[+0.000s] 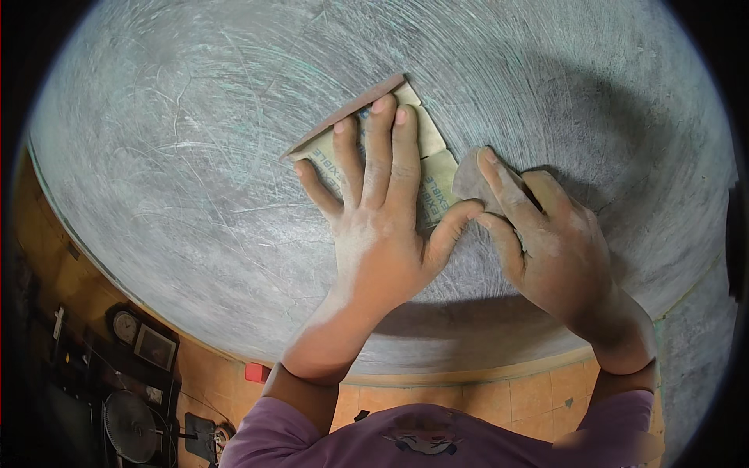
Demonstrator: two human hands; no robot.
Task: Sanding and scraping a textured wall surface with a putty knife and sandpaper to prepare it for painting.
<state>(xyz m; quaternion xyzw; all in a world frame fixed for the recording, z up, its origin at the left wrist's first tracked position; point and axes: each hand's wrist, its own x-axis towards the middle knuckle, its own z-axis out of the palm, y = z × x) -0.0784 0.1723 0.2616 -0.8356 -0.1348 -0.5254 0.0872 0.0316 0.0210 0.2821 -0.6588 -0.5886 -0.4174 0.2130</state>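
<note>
My left hand (380, 199), fingers spread, lies on a sheet of sandpaper (436, 134) whose pale printed backing faces me and whose reddish-brown far edge is folded up. The sheet rests against a large grey plastered surface (234, 193) with curved scratch marks and greenish streaks. Right of it, my right hand (532, 222) grips a small grey-brown piece (468, 175), perhaps folded sandpaper, between its fingers. The tip of my left thumb is close to the right fingers and this piece. Pale dust coats both hands.
An orange tiled floor (526, 398) shows past the curved lower edge of the grey surface. At the lower left are a fan (130, 426), a round clock (125, 326), a framed picture (155, 347) and a small red object (256, 372).
</note>
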